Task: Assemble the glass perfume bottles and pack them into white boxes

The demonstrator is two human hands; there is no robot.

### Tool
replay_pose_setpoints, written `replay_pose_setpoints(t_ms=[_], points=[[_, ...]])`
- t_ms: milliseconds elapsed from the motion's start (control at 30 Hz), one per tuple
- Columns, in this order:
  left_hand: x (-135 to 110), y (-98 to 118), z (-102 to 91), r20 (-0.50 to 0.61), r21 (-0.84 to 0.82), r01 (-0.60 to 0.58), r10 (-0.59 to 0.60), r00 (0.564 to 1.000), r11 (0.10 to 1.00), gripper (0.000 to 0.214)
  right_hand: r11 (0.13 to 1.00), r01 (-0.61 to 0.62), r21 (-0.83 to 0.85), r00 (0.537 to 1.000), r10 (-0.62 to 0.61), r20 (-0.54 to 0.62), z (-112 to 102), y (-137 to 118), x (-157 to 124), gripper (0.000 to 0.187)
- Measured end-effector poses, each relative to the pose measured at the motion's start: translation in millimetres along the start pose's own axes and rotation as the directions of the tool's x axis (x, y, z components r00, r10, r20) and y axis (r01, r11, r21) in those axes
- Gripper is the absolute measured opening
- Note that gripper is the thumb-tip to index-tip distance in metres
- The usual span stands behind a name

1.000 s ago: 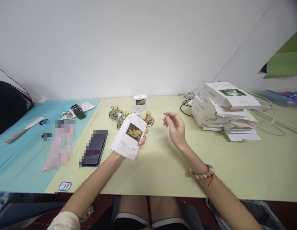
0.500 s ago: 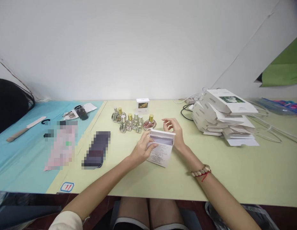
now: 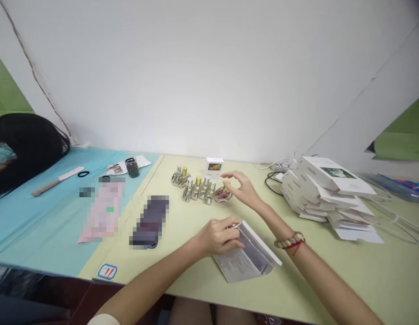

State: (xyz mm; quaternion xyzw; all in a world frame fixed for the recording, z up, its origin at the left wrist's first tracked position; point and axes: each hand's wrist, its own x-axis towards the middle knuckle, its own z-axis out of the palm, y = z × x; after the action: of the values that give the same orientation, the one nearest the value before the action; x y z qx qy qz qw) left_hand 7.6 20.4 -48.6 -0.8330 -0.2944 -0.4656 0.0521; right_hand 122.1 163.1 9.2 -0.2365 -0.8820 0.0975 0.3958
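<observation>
My left hand [image 3: 220, 237] grips a white cardboard box [image 3: 238, 266] by its upper edge. The box is tilted, its open top toward me and to the right, with small print on its side. My right hand [image 3: 241, 187] is raised with fingers spread, close to a round perfume bottle [image 3: 223, 194] with a gold cap and pinkish contents; whether a fingertip touches it I cannot tell. Several more glass perfume bottles [image 3: 203, 189] with gold or silver caps stand to its left. Behind them a small white box [image 3: 214, 168] with a dark picture stands upright.
Flattened white boxes [image 3: 331, 189] are piled on the right, near cables [image 3: 273, 183]. Left of my hands lies a blurred dark object [image 3: 150, 221]. On the blue cloth [image 3: 20, 225] are a knife [image 3: 57, 180], a dark jar [image 3: 131, 167] and a blurred pink item [image 3: 103, 210].
My right hand has left the box and reached toward the gold-capped bottle. The box in my left hand has come nearer and tilted to the right. The camera view has shifted.
</observation>
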Motion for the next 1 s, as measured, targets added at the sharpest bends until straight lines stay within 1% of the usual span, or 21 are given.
replay_pose_setpoints(t_ms=[33,67,133,200,233,300,333,400,500,567,633,733,867,933,1000], points=[[0.3,-1.4,-0.9,-0.039,0.045,-0.043,0.045,0.998,0.998,0.045,0.998,0.051,-0.04,0.994,-0.047,0.097,0.9,-5.4,13.2,0.026],[0.8,-2.5,-1.2,-0.081,0.086,-0.083,0.09,0.993,0.993,0.047,0.991,0.102,-0.084,0.977,-0.084,0.195,3.0,-10.7,26.0,0.031],[2.1,-3.8,-0.2,-0.163,0.149,-0.149,0.173,0.971,0.978,0.049,0.966,0.194,-0.169,0.923,-0.121,0.366,11.1,-19.6,49.2,0.04],[3.1,-3.9,1.6,-0.205,0.183,-0.18,0.216,0.955,0.967,0.046,0.938,0.251,-0.239,0.863,-0.105,0.494,23.0,-25.3,66.9,0.044],[3.5,-3.8,2.5,-0.218,0.194,-0.185,0.226,0.949,0.963,0.044,0.927,0.265,-0.265,0.836,-0.084,0.543,29.5,-27.0,73.4,0.042],[3.4,-3.6,3.9,-0.236,0.21,-0.185,0.233,0.943,0.96,0.041,0.914,0.27,-0.302,0.793,-0.034,0.608,41.0,-28.7,82.0,0.032],[3.1,-3.6,4.4,-0.236,0.215,-0.184,0.234,0.943,0.959,0.039,0.913,0.264,-0.31,0.782,-0.015,0.623,45.3,-28.9,84.2,0.027],[2.2,-3.6,5.0,-0.218,0.225,-0.184,0.234,0.947,0.957,0.037,0.919,0.247,-0.308,0.776,0.003,0.631,49.8,-29.4,85.4,0.021],[1.9,-2.8,4.7,-0.172,0.239,-0.191,0.235,0.957,0.952,0.037,0.927,0.249,-0.28,0.779,-0.02,0.626,48.5,-32.1,82.2,0.022],[2.9,-1.7,3.7,-0.188,0.24,-0.189,0.236,0.953,0.952,0.035,0.928,0.277,-0.25,0.775,-0.062,0.629,46.3,-36.1,79.1,0.023],[4.0,-0.6,2.7,-0.23,0.237,-0.172,0.228,0.946,0.956,0.034,0.925,0.311,-0.219,0.762,-0.105,0.639,45.9,-41.3,76.9,0.024],[4.2,-0.2,2.8,-0.25,0.23,-0.13,0.188,0.95,0.964,0.033,0.917,0.338,-0.211,0.743,-0.122,0.658,49.3,-48.0,77.1,0.024],[1.1,-1.7,4.3,-0.19,0.236,-0.092,0.138,0.972,0.967,0.031,0.899,0.369,-0.234,0.722,-0.119,0.681,52.6,-47.4,83.0,0.013],[-0.3,-2.3,4.8,-0.158,0.248,-0.092,0.134,0.978,0.964,0.031,0.897,0.376,-0.232,0.71,-0.118,0.694,51.1,-43.0,86.0,0.015],[-0.7,-2.3,5.0,-0.139,0.254,-0.095,0.134,0.981,0.963,0.031,0.904,0.36,-0.229,0.709,-0.105,0.698,48.4,-38.4,87.8,0.02]])
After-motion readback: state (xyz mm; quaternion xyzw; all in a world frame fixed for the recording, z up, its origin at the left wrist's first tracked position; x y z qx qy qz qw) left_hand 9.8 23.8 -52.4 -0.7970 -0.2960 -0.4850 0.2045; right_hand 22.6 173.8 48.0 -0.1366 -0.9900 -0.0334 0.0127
